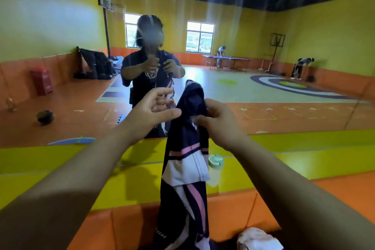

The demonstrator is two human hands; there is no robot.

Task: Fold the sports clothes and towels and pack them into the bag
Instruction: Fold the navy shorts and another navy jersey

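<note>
- We see the right hand's fingertips (203,121) curled in and pinching the bunched top of a sports jacket (187,140). The thumb sits on the near side and the other fingers are folded over the fabric.
- The right hand (221,119) is raised at about chest height in the middle of the view, and its bare forearm runs down to the lower right corner.
- The left hand's fingers (162,94) are straight and spread apart, holding nothing. The thumb reaches toward the jacket's upper edge, and we cannot tell whether its tip touches the cloth.
- The left hand (150,109) hovers just beside the jacket on its left, level with the right hand.
- The jacket is navy with pink and white stripes. It hangs in the air from the right hand's pinch, its long axis vertical, with the gathered top pointing up and the loose end pointing down past the lower edge of the view.
- Just behind the jacket on its right, a bottle with a pale green lid (216,160) stands on a yellow mat (60,168).
- A crumpled white cloth (257,237) lies at the bottom right, near an orange pad (121,225).
- Farther off, a person (150,75) stands opposite holding dark clothing, and a dark ball (45,116) rests on the floor to the left.
</note>
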